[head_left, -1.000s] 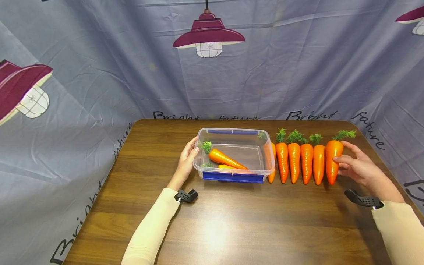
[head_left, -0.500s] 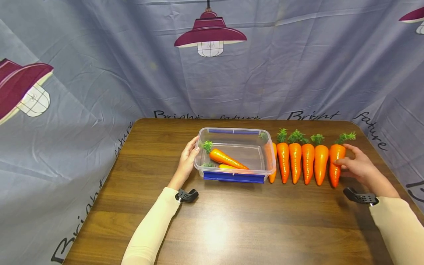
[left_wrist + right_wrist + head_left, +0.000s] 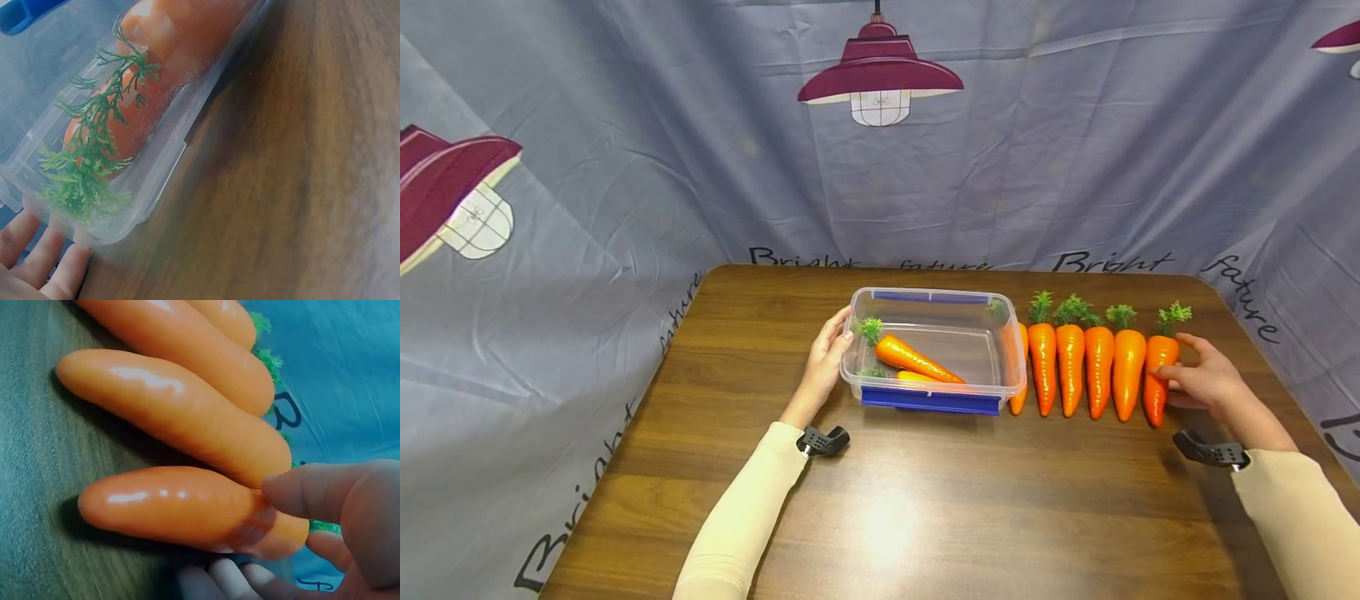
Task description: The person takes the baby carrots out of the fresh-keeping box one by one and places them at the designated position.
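Observation:
My left hand grips the left end of a clear plastic food container with blue latches, thumb at the rim. Inside it lies a carrot with a green top, and a second one shows low behind the front wall. At the right end of a row of carrots, my right hand holds the last carrot near its top. In the right wrist view the thumb rests on that carrot, the other fingers are on its far side, and its tip lies close over the table.
Several carrots lie side by side on the wooden table, tips toward me. The leftmost one is partly behind the container's right wall. A grey-blue printed curtain hangs behind the table.
My right hand has lowered its carrot beside the row and moved slightly toward me. The carrot's top now stands more upright. My left hand stays on the container.

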Demonstrator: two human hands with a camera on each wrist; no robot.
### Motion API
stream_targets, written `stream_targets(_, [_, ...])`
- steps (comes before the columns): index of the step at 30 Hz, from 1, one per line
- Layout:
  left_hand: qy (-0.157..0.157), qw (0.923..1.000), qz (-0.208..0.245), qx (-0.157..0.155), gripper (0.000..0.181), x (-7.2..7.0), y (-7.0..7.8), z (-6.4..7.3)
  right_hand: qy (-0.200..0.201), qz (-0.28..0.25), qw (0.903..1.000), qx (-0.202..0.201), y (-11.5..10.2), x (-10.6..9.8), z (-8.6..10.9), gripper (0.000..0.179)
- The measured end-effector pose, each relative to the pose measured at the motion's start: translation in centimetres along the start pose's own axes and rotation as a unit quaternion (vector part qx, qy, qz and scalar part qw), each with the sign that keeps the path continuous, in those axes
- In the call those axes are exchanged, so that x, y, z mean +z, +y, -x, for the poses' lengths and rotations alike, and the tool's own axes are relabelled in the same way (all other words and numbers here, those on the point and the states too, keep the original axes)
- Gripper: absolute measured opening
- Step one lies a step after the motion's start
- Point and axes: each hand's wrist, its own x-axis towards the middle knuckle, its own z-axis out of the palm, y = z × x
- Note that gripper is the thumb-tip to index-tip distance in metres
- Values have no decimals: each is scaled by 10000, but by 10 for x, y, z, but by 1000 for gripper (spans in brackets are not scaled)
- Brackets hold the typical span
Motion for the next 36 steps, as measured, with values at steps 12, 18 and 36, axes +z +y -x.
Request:
stream_targets(12, [-51, 9999, 28, 101, 52, -3, -3, 0, 472, -222, 9986, -90, 4, -4, 2, 87])
stream_targets(18, [-98, 9991, -1, 414, 51, -3, -7, 1, 847, 17, 9962, -222, -1, -5, 6, 78])
stream_targets(36, [-53, 10000, 43, 21, 51, -1, -1, 0, 765, 610, 9835, -1524, -104, 43, 13, 63])
